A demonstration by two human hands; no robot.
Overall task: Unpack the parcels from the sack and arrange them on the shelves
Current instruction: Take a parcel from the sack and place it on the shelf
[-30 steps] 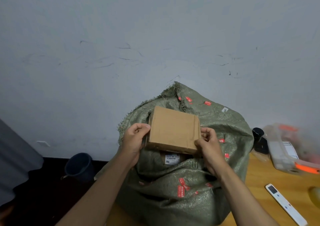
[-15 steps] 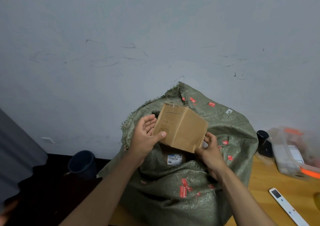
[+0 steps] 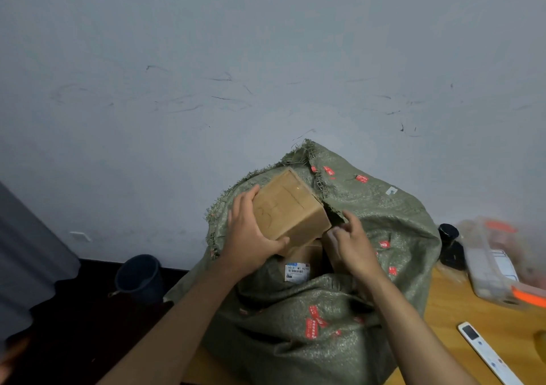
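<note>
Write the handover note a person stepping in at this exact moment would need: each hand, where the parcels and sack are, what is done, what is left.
Left hand: grips the cardboard box, lifted above the sack's mouth.
Right hand: fingers curled at the box's lower right corner; actual hold unclear.
Green sack: stands open on the wooden table.
Inside: a labelled parcel, directly under the box.
Done: one box is out of the sack.
Left: shelve it, then unpack the rest. No shelves in view.
</note>
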